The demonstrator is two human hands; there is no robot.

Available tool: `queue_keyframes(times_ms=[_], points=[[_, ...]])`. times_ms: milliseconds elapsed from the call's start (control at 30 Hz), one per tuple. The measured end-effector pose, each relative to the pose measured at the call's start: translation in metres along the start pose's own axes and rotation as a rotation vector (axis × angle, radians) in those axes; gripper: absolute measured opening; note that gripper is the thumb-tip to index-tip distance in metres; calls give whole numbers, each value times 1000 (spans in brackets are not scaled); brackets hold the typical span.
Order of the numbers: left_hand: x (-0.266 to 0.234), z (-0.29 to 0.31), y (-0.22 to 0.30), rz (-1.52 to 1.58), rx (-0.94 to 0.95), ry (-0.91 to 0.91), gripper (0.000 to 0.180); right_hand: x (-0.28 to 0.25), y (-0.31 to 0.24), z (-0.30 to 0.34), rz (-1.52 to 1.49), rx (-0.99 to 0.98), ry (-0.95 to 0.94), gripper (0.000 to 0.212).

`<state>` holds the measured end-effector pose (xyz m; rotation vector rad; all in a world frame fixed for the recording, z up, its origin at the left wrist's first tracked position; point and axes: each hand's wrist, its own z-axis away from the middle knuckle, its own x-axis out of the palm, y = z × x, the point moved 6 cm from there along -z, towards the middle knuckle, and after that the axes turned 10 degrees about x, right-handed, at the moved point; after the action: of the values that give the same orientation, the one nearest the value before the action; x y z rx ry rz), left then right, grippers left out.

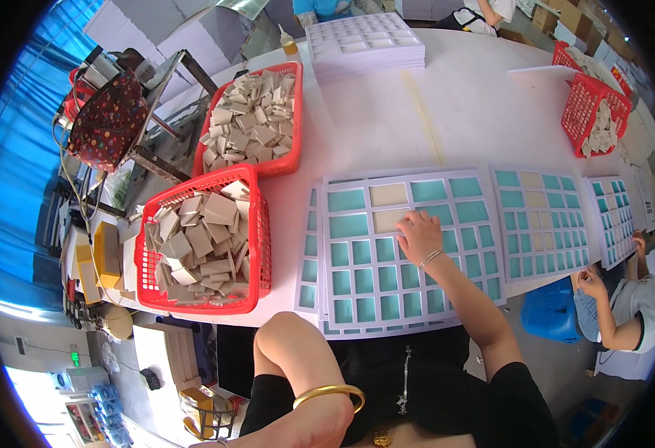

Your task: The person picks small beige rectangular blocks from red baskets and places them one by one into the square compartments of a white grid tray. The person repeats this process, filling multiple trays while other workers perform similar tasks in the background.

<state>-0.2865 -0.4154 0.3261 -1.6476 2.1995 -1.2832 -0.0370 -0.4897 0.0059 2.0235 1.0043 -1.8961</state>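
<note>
Nearest, the left forearm with a gold bangle (329, 393) crosses the lap — its hand is out of view, so I cannot tell how its fingers lie. The right hand (419, 235) rests on the white die-cut card sheet with teal windows (402, 254), fingers together and pressed flat onto a beige square insert (389, 219) near the sheet's top. Left of it stand two red plastic mesh baskets of beige card pieces (202, 250) (253, 119). The white round-edged table (387, 112) carries more sheets rightward, a stack of white sheets (363, 43) beyond. Another person's hand (590, 284) sits at right; blue curtain (21, 134) at left.
</note>
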Motion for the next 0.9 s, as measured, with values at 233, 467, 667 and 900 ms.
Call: queue_keyframes(times_ms=[233,467,667,900], points=[[-5,6,-7,68,-141,-48,21,2,-9,-2,80,-72,-45,10],[-11,9,-11,83,-135,-51,25,3,-9,-4,60,-65,-62,17],[-73,30,-24,-376,-190,-24,27,5,-6,-5,113,-76,-92,16],[-355,113,-92,-1269,-930,-717,25,4,-11,-5,156,-88,-185,22]])
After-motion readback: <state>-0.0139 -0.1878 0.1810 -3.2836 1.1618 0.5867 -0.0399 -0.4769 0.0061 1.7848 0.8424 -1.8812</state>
